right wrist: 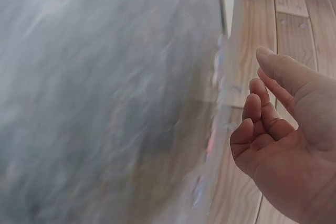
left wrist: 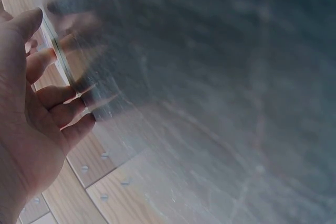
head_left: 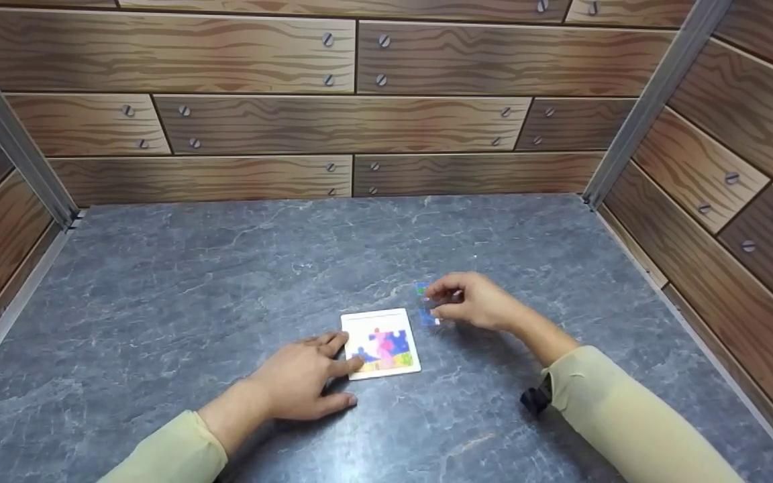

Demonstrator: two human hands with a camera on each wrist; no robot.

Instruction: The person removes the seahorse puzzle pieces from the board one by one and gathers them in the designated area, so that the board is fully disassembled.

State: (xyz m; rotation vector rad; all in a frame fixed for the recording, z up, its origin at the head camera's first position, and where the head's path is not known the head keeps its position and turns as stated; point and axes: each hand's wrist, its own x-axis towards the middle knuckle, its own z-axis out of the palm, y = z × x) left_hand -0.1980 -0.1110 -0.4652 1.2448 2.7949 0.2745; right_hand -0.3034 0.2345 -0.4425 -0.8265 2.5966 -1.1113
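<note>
A small jigsaw puzzle board (head_left: pixel 359 324) with a white frame lies on the table, its lower part filled with pink, blue and yellow picture pieces. My left hand (head_left: pixel 299 376) rests at the board's left side, index fingertip over its lower left corner and thumb on the table. In the left wrist view its fingertips stand along the thin board edge (left wrist: pixel 64 64). My right hand (head_left: pixel 480 302) hovers right of the board, fingers loosely bent, thumb and index apart with nothing between them. Beneath its fingertips lie loose blue puzzle pieces (head_left: pixel 429 318), partly hidden by the hand.
The grey marbled table (head_left: pixel 225 268) is enclosed by wood-patterned walls (head_left: pixel 259 124) at the back and both sides, with metal posts (head_left: pixel 655 100) at the back corners. A black object (head_left: pixel 534 400) sits at the right sleeve's cuff.
</note>
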